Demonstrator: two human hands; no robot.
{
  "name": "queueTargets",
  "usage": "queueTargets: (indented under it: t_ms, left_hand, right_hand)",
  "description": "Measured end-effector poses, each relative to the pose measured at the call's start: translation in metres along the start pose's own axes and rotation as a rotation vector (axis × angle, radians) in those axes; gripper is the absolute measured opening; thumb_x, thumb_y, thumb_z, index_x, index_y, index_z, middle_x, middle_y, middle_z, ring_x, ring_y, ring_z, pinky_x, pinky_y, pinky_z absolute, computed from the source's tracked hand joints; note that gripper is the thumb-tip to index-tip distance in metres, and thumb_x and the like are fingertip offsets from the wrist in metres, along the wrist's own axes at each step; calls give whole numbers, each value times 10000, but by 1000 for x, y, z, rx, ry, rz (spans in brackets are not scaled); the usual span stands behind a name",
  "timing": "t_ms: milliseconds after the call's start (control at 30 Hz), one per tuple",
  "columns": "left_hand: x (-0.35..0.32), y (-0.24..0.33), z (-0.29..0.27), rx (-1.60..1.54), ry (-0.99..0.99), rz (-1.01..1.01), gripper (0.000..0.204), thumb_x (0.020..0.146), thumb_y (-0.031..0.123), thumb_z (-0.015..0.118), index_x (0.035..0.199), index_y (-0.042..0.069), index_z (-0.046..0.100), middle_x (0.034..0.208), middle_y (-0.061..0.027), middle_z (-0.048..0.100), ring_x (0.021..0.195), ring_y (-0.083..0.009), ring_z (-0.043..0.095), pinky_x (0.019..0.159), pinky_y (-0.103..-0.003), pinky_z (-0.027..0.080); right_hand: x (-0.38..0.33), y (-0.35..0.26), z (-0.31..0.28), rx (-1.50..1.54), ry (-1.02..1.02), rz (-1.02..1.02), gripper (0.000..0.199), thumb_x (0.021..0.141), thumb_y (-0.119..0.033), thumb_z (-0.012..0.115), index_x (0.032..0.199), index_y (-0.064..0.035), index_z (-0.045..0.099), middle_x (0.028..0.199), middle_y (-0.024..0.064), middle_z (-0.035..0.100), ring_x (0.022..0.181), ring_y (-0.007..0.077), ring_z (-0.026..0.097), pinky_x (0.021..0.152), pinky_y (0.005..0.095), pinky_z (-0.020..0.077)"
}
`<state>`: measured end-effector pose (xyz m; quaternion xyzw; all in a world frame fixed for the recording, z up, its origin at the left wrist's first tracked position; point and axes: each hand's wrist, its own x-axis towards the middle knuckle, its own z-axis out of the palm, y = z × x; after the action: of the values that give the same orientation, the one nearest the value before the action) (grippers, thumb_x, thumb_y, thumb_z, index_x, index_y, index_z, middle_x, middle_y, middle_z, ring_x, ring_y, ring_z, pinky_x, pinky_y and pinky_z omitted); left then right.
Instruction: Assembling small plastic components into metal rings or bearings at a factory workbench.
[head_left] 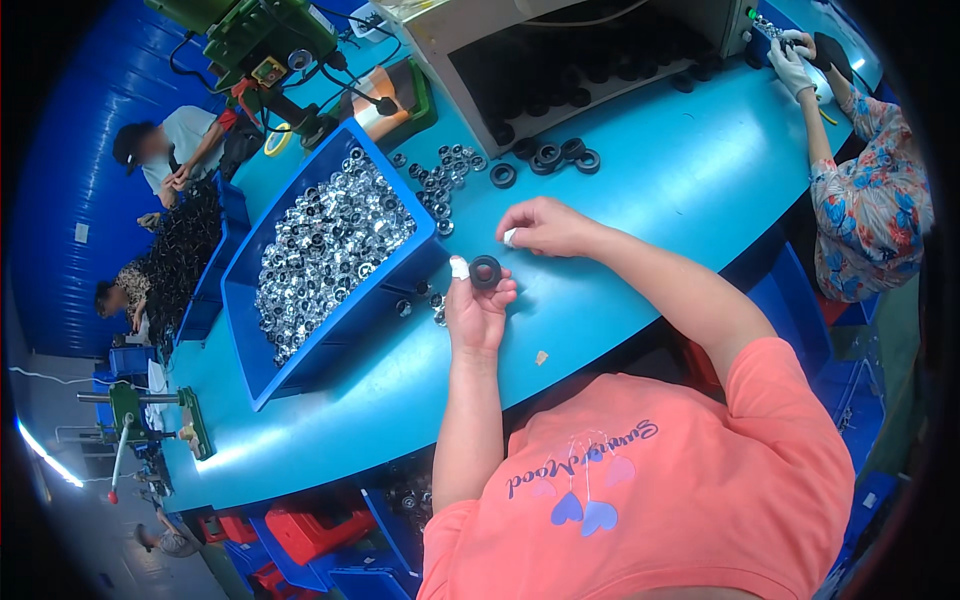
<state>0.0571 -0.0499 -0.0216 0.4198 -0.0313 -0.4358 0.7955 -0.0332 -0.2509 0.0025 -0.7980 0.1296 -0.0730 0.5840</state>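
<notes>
My left hand (476, 318) is raised over the turquoise table, palm up, gripping a black rubber ring (484, 285) between thumb and fingers. White tape wraps the left thumb. To its right, a little farther off, my right hand (552, 228) hovers with its fingers curled together and white tape on one fingertip; whatever they may hold is hidden. Left of my hands stands a blue bin (330, 338) heaped with small shiny metal parts (325, 245). More such parts (450, 170) lie loose beside the bin's far right corner, and several black rings (548, 155) lie beyond my right hand.
A white box-like housing (455, 75) with black rings inside stands at the back. A green machine (265, 50) and a green tray (415, 105) are at the back left. One co-worker (865, 190) in gloves works at the far right; others sit at the left.
</notes>
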Motion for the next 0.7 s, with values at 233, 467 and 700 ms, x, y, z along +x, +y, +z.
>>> queueTargets:
  t_ms: [233, 467, 700]
  left_hand:
    - [1, 0, 2, 59, -4, 0, 577, 1097, 515, 461, 1051, -27, 654, 890, -166, 731, 657, -219, 726, 575, -285, 624]
    - [-3, 1, 9, 194, -8, 65, 526, 1112, 467, 436, 1163, -36, 579, 946, -170, 699, 680, -256, 728, 574, -326, 631]
    - [-13, -1, 22, 769, -78, 642, 484, 968, 109, 681, 1413, 25, 509, 1163, -112, 566, 897, -190, 653, 734, -288, 597]
  right_hand:
    - [-8, -26, -6, 447, -365, 307, 258, 982, -203, 705, 1187, -48, 736, 855, -15, 661, 610, 26, 466, 482, 189, 325]
    - [-2, -8, -3, 631, -434, 317, 244, 985, -202, 721, 1166, -38, 715, 840, -22, 645, 579, 25, 437, 470, 184, 288]
    - [-2, -4, -6, 694, -428, 311, 189, 999, -211, 708, 1112, -60, 704, 792, -61, 579, 565, 16, 417, 465, 189, 254]
